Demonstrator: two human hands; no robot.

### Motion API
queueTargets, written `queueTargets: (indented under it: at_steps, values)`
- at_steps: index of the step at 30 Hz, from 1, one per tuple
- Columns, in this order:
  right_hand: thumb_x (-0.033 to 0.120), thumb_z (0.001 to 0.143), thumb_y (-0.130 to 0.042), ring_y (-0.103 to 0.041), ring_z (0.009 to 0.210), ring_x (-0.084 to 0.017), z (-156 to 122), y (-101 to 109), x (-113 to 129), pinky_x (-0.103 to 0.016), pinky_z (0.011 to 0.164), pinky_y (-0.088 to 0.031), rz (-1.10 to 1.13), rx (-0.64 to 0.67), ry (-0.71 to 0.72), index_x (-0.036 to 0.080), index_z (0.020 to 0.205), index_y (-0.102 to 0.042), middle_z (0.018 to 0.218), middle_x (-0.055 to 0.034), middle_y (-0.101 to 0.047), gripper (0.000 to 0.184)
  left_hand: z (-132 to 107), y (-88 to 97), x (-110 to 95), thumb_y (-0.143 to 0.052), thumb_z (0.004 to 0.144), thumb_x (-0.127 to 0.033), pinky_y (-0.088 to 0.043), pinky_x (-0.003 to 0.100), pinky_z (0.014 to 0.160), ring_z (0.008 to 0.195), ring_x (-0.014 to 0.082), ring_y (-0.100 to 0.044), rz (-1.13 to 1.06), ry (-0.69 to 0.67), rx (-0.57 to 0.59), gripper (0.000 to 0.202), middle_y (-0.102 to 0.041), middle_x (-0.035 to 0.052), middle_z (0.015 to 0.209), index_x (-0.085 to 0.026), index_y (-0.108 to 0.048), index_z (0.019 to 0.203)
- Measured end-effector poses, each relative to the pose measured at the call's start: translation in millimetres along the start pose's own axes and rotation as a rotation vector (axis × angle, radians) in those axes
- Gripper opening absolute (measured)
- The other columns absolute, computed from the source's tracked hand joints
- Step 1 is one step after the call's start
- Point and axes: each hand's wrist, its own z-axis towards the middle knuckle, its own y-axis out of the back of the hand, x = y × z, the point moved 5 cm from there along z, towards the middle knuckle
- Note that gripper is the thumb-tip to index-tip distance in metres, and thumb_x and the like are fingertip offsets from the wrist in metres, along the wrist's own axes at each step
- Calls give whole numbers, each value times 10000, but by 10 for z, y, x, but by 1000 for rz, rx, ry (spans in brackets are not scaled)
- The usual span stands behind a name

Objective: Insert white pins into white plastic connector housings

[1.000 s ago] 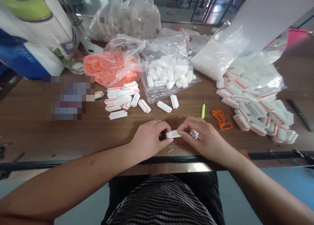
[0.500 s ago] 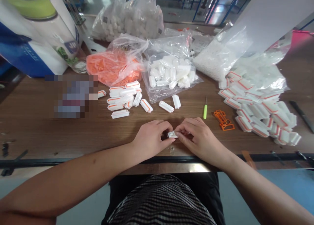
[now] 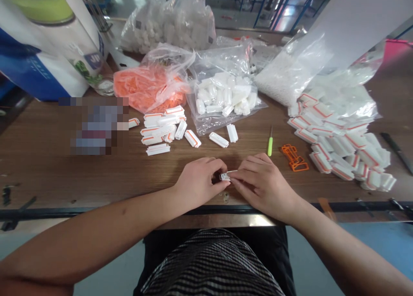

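Observation:
My left hand (image 3: 198, 180) and my right hand (image 3: 261, 182) meet just above the near edge of the wooden table (image 3: 51, 171). Both pinch one small white plastic connector (image 3: 225, 175) between their fingertips; most of it is covered by the fingers. Two loose white connectors (image 3: 218, 140) lie just beyond the hands. A green-handled pick (image 3: 270, 146) and an orange plastic clip (image 3: 293, 157) rest to the right of them.
A pile of white-and-orange parts (image 3: 163, 129) lies left of centre, a bigger heap (image 3: 342, 145) at the right. Behind stand a bag of orange parts (image 3: 145, 87), a bag of white connectors (image 3: 224, 98) and more bags of white parts (image 3: 287, 76). A box (image 3: 35, 68) stands far left.
My right hand has closed further over the connector, hiding most of it and the small white piece seen by its fingers a second ago. The hands have stayed in place.

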Motion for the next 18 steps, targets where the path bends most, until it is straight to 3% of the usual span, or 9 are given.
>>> queueTargets:
  at_steps: [3, 9, 13, 15, 18]
  values:
    - [205, 943, -513, -559, 716, -173, -23, 41, 14, -359, 730, -359, 38, -49, -10, 219, 942, -733, 737, -22, -669, 220, -2, 8, -5, -736, 789, -272, -443, 297, 696, 723, 157, -574, 0, 1, -1, 146, -598, -37, 729, -209, -629, 866]
    - [211, 909, -536, -567, 691, -173, -48, 50, 39, -364, 709, -379, -28, -47, -11, 208, 847, -752, 702, -31, -657, 225, -1, 17, -14, -737, 781, -252, -436, 285, 680, 706, 147, -566, -9, 3, 2, 131, -592, -43, 724, -216, -632, 852]
    - [268, 903, -579, -640, 745, -179, -169, 241, -365, -356, 741, -451, 71, -173, -241, 231, 876, -751, 799, -33, -711, 178, -3, 17, -14, -731, 783, -251, -446, 288, 685, 694, 143, -562, 11, -19, -14, 128, -589, -43, 726, -215, -627, 848]
    - [277, 865, -607, -644, 704, -180, -247, 294, -607, -348, 712, -462, 24, -122, -367, 239, 763, -736, 753, -17, -710, 169, -5, 17, -14, -731, 785, -251, -449, 289, 689, 695, 142, -563, 16, -31, -15, 132, -594, -39, 736, -211, -622, 846]
    - [296, 846, -618, -647, 663, -176, -306, 292, -805, -313, 630, -469, 89, -24, -436, 233, 771, -747, 735, -15, -720, 162, -6, 24, -18, -735, 785, -243, -449, 289, 687, 692, 143, -563, 14, -43, -20, 137, -600, -34, 745, -207, -621, 851]
